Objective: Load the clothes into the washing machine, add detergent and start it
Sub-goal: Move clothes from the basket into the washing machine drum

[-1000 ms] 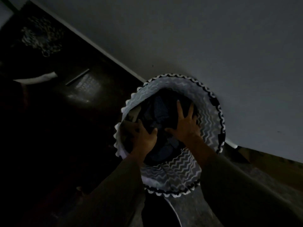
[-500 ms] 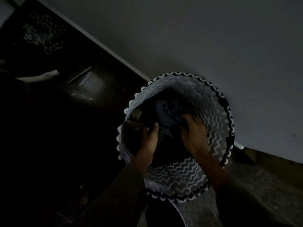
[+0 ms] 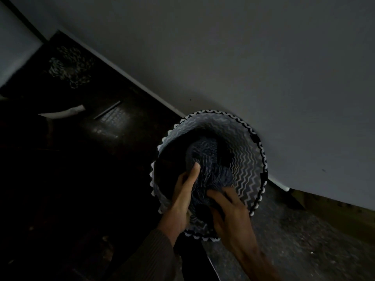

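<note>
A round laundry basket [image 3: 250, 157] with a black-and-white zigzag pattern stands on the floor against a pale wall. Inside it lies a bundle of dark striped clothes [image 3: 207, 153]. My left hand [image 3: 183, 191] grips the near left side of the bundle, thumb pressed into the cloth. My right hand [image 3: 229, 211] clutches the bundle's near right side, fingers curled into the fabric. Both hands are over the basket's near rim. The room is dim, and no washing machine or detergent shows.
A pale wall [image 3: 263, 67] runs diagonally behind the basket. To the left is a dark glossy floor [image 3: 113, 126] with a faint patterned object [image 3: 69, 65] far back and a pale curved shape [image 3: 63, 112]. Speckled floor [image 3: 294, 240] lies on the right.
Both hands went from lying spread on the clothes to closing on them, and they have drawn the striped bundle toward the basket's near rim.
</note>
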A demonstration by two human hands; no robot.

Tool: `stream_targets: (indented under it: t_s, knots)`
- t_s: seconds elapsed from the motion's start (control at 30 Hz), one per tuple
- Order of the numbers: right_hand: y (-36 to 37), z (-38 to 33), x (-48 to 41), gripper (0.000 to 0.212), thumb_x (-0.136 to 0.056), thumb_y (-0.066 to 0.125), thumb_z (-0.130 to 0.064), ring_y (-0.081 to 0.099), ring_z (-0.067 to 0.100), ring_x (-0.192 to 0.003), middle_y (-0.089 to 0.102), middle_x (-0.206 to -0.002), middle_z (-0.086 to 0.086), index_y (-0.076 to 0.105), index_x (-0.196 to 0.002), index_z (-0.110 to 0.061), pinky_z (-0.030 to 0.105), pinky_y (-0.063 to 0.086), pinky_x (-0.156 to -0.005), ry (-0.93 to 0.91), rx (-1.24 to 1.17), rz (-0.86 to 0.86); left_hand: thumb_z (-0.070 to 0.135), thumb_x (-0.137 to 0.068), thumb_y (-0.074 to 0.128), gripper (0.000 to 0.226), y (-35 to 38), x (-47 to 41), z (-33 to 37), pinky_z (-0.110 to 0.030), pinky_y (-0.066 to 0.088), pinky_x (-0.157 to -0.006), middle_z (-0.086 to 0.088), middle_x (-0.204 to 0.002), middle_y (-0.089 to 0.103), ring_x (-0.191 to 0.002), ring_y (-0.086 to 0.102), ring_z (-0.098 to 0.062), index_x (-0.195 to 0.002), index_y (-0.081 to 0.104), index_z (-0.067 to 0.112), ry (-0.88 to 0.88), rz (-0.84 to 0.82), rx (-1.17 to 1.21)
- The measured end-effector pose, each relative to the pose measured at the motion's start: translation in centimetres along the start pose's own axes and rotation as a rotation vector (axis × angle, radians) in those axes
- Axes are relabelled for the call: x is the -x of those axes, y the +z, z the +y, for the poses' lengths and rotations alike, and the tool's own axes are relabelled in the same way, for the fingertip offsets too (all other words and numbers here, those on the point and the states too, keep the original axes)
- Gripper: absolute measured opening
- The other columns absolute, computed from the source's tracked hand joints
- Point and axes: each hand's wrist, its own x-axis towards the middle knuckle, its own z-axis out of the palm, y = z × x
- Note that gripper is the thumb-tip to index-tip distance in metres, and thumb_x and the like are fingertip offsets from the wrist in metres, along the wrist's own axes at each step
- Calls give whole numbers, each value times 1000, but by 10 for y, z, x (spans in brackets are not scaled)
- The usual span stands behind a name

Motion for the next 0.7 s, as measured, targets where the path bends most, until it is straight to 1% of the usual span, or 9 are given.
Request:
stream_targets:
  t_s: [0.07, 0.17, 0.27, 0.33, 0.4, 0.5, 0.57, 0.63, 0.7]
  knots:
    - [-9, -12, 4, 50, -81, 63, 0, 57, 11, -94, 53, -116, 0, 54, -120, -30, 15, 48, -75, -65, 18, -46, 49, -59, 91, 74, -2, 14, 0, -50, 57, -89, -3, -116, 72, -103, 71, -29, -124, 63, 31, 32, -18, -33]
    - [-23, -33, 13, 45, -85, 57, -12, 54, 7, -101, 49, -120, -7, 50, -123, -34, 3, 38, -82, -124, -15, -94, 17, -73, 84, 48, 2, 40, 10, -52, 59, -85, -8, -109, 74, -96, 72, -31, -117, 68, 26, 97, 26, -73]
    - [-41, -54, 26, 55, -86, 70, -36, 45, -7, -119, 44, -128, -18, 38, -130, -45, 2, 32, -95, -78, -171, -55, 3, -79, 75, 36, 9, 62, 29, -45, 60, -82, -7, -101, 75, -92, 72, -27, -104, 70, 29, 195, 76, -157]
    - [-52, -63, 34, 76, -77, 73, -56, 34, -2, -134, 39, -140, -11, 36, -139, -33, 12, 31, -108, -85, -145, 129, -2, -81, 71, 36, 14, 80, 45, -40, 60, -79, -4, -96, 75, -89, 71, -25, -98, 70, 29, 257, 49, -194]
    - [-66, -69, 36, 103, -63, 79, -65, 23, 15, -143, 24, -155, 3, 30, -146, -27, 28, 25, -116, -48, -47, 268, -5, -81, 69, 37, 17, 100, 62, -36, 58, -79, -1, -95, 75, -92, 70, -24, -100, 70, 26, 302, -28, -251]
    - [-93, -80, 22, 133, -53, 76, -78, 6, 34, -150, -2, -164, 12, 9, -155, -27, 56, 24, -112, -29, 1, 284, -6, -81, 69, 40, 22, 133, 80, -21, 54, -70, 11, -90, 72, -86, 67, -9, -90, 67, 33, 347, -236, -474]
    - [-107, -85, 12, 127, -61, 75, -74, 3, 33, -152, -8, -164, 14, 3, -156, -32, 62, 26, -113, -144, -20, 227, -7, -80, 69, 43, 28, 156, 91, -18, 52, -68, 14, -85, 70, -81, 64, -2, -87, 66, 36, 352, -339, -657]
    - [-118, -94, 9, 110, -66, 75, -61, 16, 24, -151, 7, -164, 7, 7, -151, -48, 53, 35, -113, -173, -129, 154, -9, -78, 68, 40, 37, 175, 105, -26, 54, -75, 9, -85, 70, -82, 66, -5, -89, 69, 30, 397, -379, -819]
    - [-124, -105, 13, 95, -63, 74, -48, 41, 13, -138, 41, -150, -4, 19, -139, -64, 41, 45, -107, -111, -245, 160, -7, -77, 68, 36, 46, 193, 119, -36, 54, -85, 3, -91, 72, -91, 68, -17, -102, 71, 19, 475, -424, -986]
